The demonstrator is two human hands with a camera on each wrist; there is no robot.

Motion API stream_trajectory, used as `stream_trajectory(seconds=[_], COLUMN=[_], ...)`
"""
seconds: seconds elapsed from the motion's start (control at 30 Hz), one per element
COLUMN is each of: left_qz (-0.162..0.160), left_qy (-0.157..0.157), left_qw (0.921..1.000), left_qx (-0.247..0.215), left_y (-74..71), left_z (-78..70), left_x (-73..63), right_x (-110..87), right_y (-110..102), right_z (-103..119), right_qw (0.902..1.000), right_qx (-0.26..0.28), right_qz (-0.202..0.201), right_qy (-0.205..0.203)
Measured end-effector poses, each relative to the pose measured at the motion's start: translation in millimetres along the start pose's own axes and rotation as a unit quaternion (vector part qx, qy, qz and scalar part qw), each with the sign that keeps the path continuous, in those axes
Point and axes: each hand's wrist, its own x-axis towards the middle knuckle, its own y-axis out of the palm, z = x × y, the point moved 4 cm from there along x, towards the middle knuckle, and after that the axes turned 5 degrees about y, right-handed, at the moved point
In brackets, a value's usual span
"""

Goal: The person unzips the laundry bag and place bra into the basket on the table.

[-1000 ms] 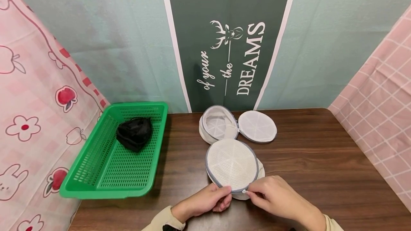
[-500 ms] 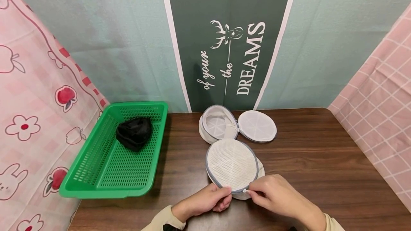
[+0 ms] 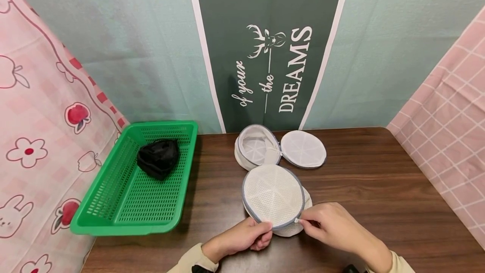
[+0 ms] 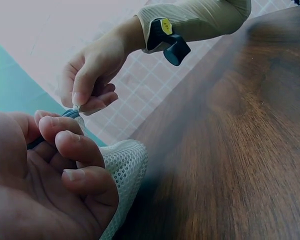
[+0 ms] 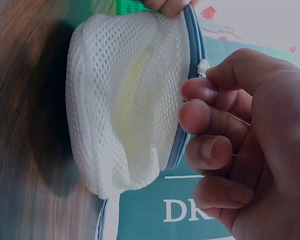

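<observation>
A round white mesh laundry bag (image 3: pixel 273 195) with a grey zipped rim stands on the table in front of me, its lid lying over the top. My left hand (image 3: pixel 246 236) grips the near rim between thumb and curled fingers. At the rim's near right, my right hand (image 3: pixel 335 227) pinches the small white zipper pull (image 5: pixel 203 67). Through the mesh, the right wrist view shows something pale yellow (image 5: pixel 135 95) inside; its kind is unclear. Behind, a second white mesh laundry bag (image 3: pixel 242 160) stands unzipped, its round lid (image 3: pixel 304 149) folded out to the right.
On the left side of the brown wooden table (image 3: pixel 371 188) is a green plastic basket (image 3: pixel 182 193) holding a bunched black cloth item (image 3: pixel 158 158). A green curtain with lettering hangs behind the table; pink patterned cloths (image 3: pixel 34 108) hang at both sides.
My right hand has moved slightly right and up along the rim, drawing the zipper pull with it. My left hand keeps its grip in about the same place.
</observation>
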Motion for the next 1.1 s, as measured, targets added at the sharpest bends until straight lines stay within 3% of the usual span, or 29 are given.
stream_trajectory(seconds=[1.1], left_qz=[-0.01], left_qy=[-0.021], left_qw=[0.9997], left_qx=[0.008], left_y=[0.1], left_z=[0.0], left_x=[0.1], right_x=[-1.3], right_y=[-14.2], right_z=[-24.3], right_qw=[0.997], right_qx=[-0.035], right_qz=[-0.027], right_qy=[0.064])
